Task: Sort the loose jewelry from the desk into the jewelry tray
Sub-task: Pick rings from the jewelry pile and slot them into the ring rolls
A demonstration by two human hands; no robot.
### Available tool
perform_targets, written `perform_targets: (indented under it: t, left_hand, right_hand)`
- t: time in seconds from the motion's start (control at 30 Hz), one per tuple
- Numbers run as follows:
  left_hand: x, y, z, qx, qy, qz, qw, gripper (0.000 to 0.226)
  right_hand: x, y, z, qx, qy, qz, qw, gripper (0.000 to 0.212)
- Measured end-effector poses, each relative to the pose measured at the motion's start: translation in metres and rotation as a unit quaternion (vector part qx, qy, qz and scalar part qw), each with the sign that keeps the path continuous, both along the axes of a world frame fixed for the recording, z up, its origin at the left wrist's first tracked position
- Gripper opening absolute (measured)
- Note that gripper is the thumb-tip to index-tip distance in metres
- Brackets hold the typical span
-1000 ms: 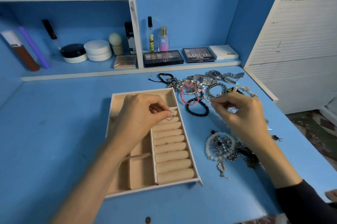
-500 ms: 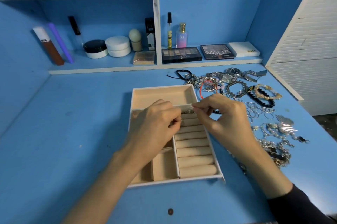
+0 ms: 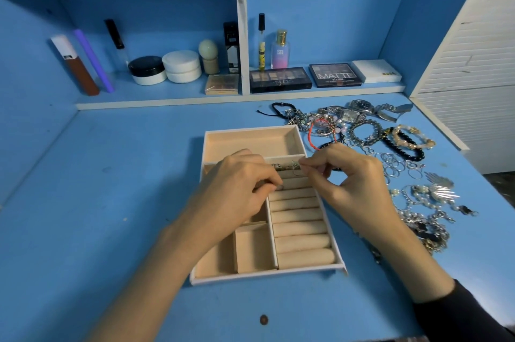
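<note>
— Your right hand point(image 3: 351, 182) has a narrow grip: thumb and forefinger pinch a small silver ring point(image 3: 294, 165) at the top of the ring rolls point(image 3: 299, 227), on the right side of the jewelry tray point(image 3: 252, 129).

— And your left hand point(image 3: 239, 188) is curled over the tray's left side. Its fingertips are closed on something small at the inner end of the upper rolls. It's too small for me to say what.

— The tray sits mid-counter, about square to the front edge. The loose jewelry point(image 3: 362, 132) lies to its right, running from the back right corner down along the right edge. Nearly all of it has yet to be sorted.

— So you're seating a ring, I'd say. Turn it edge-on to the slot, so the band slides down between two rolls and doesn't lie flat on top.

— Push with the fingertip, not the nail. The rolls look soft, so the slot should part with light pressure.

— Use your left hand to spread the two rolls or steady the tray. It looks light, and a hard push may skate it across the counter point(image 3: 111, 202).

— There's already a ring point(image 3: 278, 166) beside yours in that top slot. Leave a gap, so you don't knock it loose.

— Let go only once the band stands by itself.

— The thin hoops point(image 3: 395, 166) near the right edge look tangled. Lift those one at a time.
</note>
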State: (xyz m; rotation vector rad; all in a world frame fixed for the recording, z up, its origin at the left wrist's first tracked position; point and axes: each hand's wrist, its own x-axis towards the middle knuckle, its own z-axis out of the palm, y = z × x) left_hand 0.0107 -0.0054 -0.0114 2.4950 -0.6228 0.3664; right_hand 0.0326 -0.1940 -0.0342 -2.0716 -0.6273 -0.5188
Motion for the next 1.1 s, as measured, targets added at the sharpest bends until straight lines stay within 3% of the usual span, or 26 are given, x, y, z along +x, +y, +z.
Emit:
perform_targets:
  t: [0.2,0.33,0.57,0.77,1.1]
  left_hand:
    - [-0.003,-0.001,0.0,0.029,-0.011,0.015,0.999,0.012]
    - [-0.002,-0.003,0.005,0.043,0.028,0.047,0.998,0.012]
    - [0.01,0.005,-0.007,-0.119,-0.022,0.126,0.985,0.022]
    - [0.01,0.008,-0.01,-0.184,-0.042,0.129,0.973,0.02]
    - [0.009,0.008,-0.01,-0.148,-0.049,0.128,0.979,0.019]
  right_hand:
    - [-0.001,0.001,0.001,-0.007,-0.004,0.003,1.0,0.005]
    - [-0.003,0.003,0.001,-0.024,-0.005,0.008,1.0,0.007]
    - [-0.003,0.006,-0.001,-0.041,-0.021,0.026,0.999,0.004]
    - [-0.001,0.009,-0.005,-0.08,-0.037,0.037,0.995,0.005]
    - [0.001,0.01,-0.007,-0.088,-0.023,0.047,0.995,0.009]
